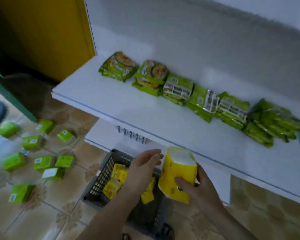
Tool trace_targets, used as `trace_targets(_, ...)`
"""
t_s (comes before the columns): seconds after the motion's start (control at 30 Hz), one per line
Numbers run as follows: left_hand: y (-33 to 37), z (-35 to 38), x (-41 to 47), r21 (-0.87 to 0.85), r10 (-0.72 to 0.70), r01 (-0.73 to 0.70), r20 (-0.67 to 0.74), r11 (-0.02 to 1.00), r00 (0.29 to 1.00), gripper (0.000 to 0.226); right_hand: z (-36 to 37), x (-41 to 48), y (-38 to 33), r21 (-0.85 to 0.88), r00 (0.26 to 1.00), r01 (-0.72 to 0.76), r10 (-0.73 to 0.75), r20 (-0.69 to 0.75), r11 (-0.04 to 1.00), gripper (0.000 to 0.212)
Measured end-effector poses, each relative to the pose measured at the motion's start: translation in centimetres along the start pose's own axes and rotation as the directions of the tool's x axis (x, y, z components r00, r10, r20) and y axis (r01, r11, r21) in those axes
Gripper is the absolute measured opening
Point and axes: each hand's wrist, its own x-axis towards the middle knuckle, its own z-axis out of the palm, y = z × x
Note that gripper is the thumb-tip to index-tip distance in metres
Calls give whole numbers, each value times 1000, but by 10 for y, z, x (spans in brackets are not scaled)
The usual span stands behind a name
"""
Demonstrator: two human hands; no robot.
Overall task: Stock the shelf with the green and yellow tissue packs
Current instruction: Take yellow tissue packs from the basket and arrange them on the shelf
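Glossy, blocky yellow tissue pack (177, 170) upright (white top showing), lower end clasped in curled fingers of right hand (200, 192), left hand (143, 168) flat, relaxed, just beside, over perforated grey basket (100, 178)

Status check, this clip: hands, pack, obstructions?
Right hand grips yellow pack, left hand open over basket. Pack not yet on shelf. Green packets along its back; front free.

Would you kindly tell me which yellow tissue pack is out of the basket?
The yellow pack gripped by the right hand; the other yellow packs lie in the grey basket.
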Motion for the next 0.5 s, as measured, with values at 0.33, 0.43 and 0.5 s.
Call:
trace_targets(0.33, 176, 81, -59, 24, 333, -370, 387, 929, 860, 20, -112, -116, -151, 252, 946, 285, -229, -230, 925, 107)
trace_targets(0.43, 216, 118, -77, -14, 418, -470, 481, 882, 771, 20, -151, -144, -185, 244, 883, 421, -334, -329, 874, 108)
trace_targets(0.5, 238, 143, -88, -31, 466, -531, 522, 847, 714, 21, -179, -157, -203, 192, 835, 503, -415, -361, 843, 109)
